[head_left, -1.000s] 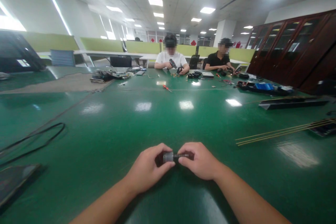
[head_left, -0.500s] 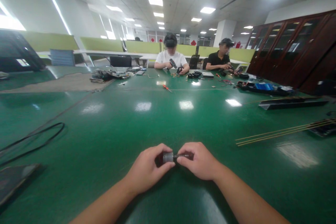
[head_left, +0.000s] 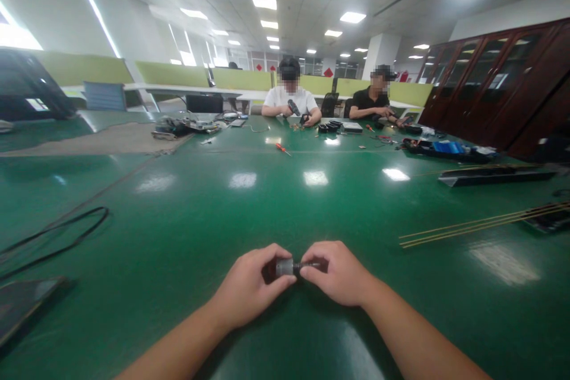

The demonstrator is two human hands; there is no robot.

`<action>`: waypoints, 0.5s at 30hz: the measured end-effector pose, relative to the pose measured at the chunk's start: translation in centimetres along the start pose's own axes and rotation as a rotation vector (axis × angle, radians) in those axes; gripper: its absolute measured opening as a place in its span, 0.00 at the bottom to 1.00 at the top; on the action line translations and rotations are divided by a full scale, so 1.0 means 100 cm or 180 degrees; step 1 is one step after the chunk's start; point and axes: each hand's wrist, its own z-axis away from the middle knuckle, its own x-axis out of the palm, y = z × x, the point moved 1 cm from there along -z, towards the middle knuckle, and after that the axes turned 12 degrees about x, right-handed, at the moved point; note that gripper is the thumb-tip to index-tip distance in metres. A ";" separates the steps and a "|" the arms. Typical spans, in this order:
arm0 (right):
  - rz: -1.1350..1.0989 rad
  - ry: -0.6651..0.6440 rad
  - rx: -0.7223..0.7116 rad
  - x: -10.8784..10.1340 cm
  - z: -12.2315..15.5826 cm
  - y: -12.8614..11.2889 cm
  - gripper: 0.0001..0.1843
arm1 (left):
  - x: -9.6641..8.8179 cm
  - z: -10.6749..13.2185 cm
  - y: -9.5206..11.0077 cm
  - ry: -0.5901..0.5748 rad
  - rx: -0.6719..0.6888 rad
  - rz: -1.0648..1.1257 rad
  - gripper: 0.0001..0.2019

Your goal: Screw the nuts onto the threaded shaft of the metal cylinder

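My left hand [head_left: 252,282] is closed round a grey metal cylinder [head_left: 285,267], thumb below and fingers above. From the cylinder's right end a thin dark shaft [head_left: 297,267] runs toward my right hand [head_left: 336,273], whose thumb and fingertips pinch it. The shaft's far end shows dimly inside the curl of the right fingers. Both hands rest close together at the near side of the green table [head_left: 267,208]. Whether cylinder and shaft are one piece, I cannot tell.
Thin brass-coloured rods [head_left: 467,228] lie to the right, near a dark metal channel [head_left: 499,176]. On the left are a black cable [head_left: 89,228] and a dark flat panel [head_left: 31,303]. An orange screwdriver [head_left: 281,148] lies farther off. Two people sit across the table, one holding a power drill [head_left: 294,107].
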 end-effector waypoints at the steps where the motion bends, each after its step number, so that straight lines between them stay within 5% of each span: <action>1: 0.0010 -0.0008 0.0000 0.000 0.000 0.000 0.04 | 0.000 0.000 0.000 -0.0001 -0.0003 -0.0003 0.10; 15: 0.0129 -0.0022 0.0089 -0.002 0.000 0.001 0.04 | 0.000 0.001 -0.001 -0.0010 -0.0066 0.0014 0.11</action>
